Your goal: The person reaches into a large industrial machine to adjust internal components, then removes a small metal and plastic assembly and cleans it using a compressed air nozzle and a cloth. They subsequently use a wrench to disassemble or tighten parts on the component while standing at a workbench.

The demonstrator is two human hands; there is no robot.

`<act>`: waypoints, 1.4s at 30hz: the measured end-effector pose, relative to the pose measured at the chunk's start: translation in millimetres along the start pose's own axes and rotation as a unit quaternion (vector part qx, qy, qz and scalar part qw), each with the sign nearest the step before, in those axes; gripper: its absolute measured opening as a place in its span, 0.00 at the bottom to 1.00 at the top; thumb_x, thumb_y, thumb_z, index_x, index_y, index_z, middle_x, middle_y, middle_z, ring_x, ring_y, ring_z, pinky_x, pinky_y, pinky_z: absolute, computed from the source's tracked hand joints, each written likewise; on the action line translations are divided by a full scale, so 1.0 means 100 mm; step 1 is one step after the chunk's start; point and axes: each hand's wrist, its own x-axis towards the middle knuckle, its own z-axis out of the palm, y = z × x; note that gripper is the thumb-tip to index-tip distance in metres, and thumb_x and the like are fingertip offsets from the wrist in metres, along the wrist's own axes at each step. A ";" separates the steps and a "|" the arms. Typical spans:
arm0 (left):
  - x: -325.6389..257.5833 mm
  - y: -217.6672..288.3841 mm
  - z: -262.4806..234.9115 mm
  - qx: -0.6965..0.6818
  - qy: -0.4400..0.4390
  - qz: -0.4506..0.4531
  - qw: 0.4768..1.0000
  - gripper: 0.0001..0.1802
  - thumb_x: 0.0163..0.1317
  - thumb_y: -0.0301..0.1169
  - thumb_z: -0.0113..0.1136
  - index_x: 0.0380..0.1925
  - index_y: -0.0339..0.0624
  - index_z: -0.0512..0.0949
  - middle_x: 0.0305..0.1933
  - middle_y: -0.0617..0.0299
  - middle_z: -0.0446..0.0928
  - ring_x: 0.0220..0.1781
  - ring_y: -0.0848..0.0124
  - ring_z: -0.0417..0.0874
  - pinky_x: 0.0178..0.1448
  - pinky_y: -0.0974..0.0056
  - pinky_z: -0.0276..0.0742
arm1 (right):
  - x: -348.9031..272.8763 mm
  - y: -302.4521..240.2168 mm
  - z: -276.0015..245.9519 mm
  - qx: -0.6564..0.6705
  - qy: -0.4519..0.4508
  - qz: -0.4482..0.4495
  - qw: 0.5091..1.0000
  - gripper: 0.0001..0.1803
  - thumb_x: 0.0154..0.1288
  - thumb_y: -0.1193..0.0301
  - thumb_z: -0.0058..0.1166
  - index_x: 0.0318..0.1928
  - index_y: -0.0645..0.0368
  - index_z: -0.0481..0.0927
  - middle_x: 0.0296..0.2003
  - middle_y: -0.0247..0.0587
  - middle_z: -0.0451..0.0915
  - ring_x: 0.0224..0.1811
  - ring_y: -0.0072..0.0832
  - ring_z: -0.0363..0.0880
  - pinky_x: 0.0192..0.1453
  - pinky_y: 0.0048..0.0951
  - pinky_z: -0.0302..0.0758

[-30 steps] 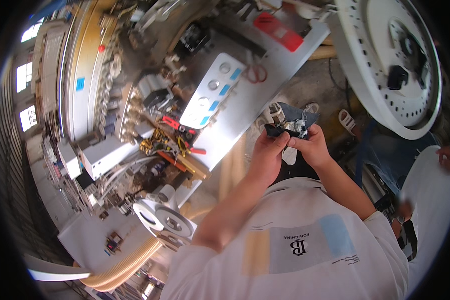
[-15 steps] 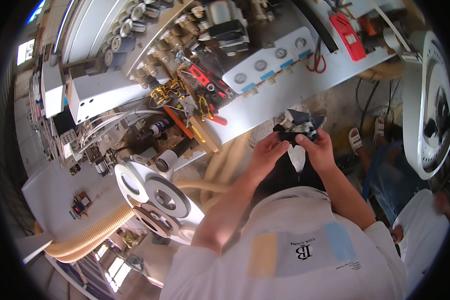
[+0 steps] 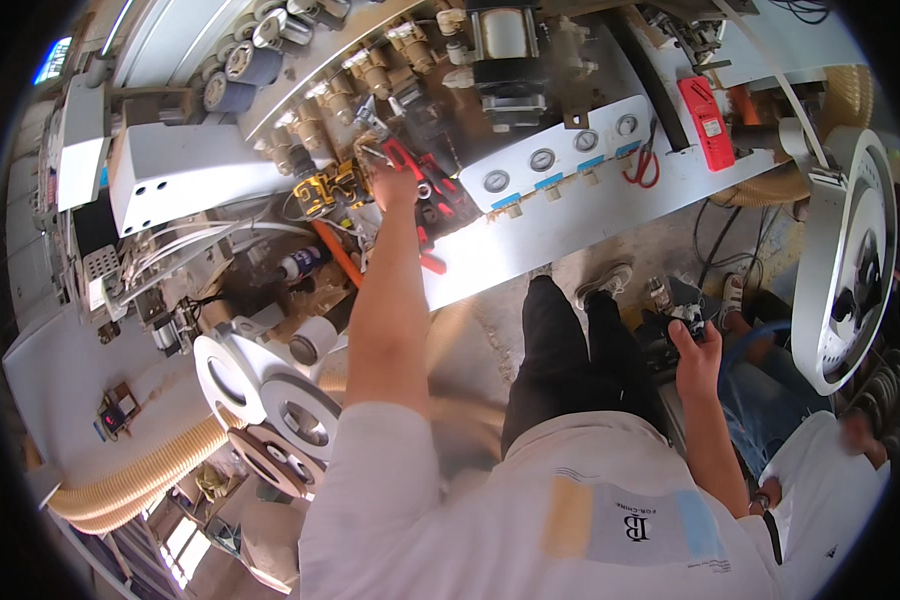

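My left arm reaches over the bench, and my left hand [image 3: 395,187] is down among the hand tools. It lies between a yellow and black power drill [image 3: 332,190] and a red-handled tool [image 3: 402,158]. Its fingers are too small and hidden to show whether they grip anything. Low at my right side, my right hand [image 3: 700,352] is closed, thumb on top, on a crumpled black piece [image 3: 662,330] with whitish bits. What that piece is made of I cannot make out. More red-handled tools lie just right of my left hand.
A white panel with round gauges [image 3: 567,155] stands along the bench [image 3: 530,250]. Red-handled scissors [image 3: 642,168] and a red case [image 3: 707,124] lie farther right. A large white wheel-shaped housing [image 3: 850,260] stands at right, near another person [image 3: 830,470]. Round discs [image 3: 300,410] are at lower left.
Both hands held the black piece together in front of me. My left hand has let go and moved up-left to the bench tools; my right hand has carried the piece right and lower.
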 end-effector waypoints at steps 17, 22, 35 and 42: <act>-0.32 0.53 -0.68 -0.471 -0.122 -0.250 0.837 0.11 0.62 0.33 0.66 0.33 0.47 0.71 0.21 0.70 0.64 0.16 0.78 0.64 0.17 0.68 0.57 | 0.11 -0.10 -0.07 -0.011 0.064 0.038 0.997 0.11 0.65 0.74 0.67 0.47 0.60 0.83 0.39 0.29 0.84 0.39 0.18 0.81 0.45 0.22 0.76; -1.38 0.63 -1.35 -0.475 -0.216 -0.237 0.820 0.09 0.66 0.30 0.63 0.39 0.46 0.72 0.25 0.71 0.67 0.18 0.80 0.64 0.19 0.71 0.58 | 0.46 0.11 -0.15 0.068 0.041 0.014 0.997 0.14 0.65 0.68 0.69 0.47 0.59 0.82 0.37 0.28 0.83 0.37 0.18 0.79 0.44 0.22 0.74; -3.32 0.92 -1.96 -0.389 -0.362 -0.270 0.803 0.10 0.77 0.33 0.54 0.45 0.37 0.76 0.24 0.67 0.71 0.23 0.77 0.72 0.27 0.72 0.70 | 2.58 1.07 0.14 0.000 -0.040 0.131 0.991 0.21 0.61 0.55 0.73 0.47 0.53 0.83 0.31 0.24 0.77 0.26 0.15 0.66 0.28 0.23 0.61; -3.49 1.09 -1.80 -0.301 -0.418 -0.251 0.819 0.09 0.75 0.33 0.58 0.41 0.38 0.79 0.21 0.69 0.70 0.18 0.80 0.69 0.20 0.71 0.65 | 2.82 1.41 0.31 -0.144 -0.049 0.079 0.985 0.32 0.56 0.48 0.74 0.53 0.57 0.83 0.40 0.31 0.86 0.38 0.25 0.81 0.43 0.31 0.76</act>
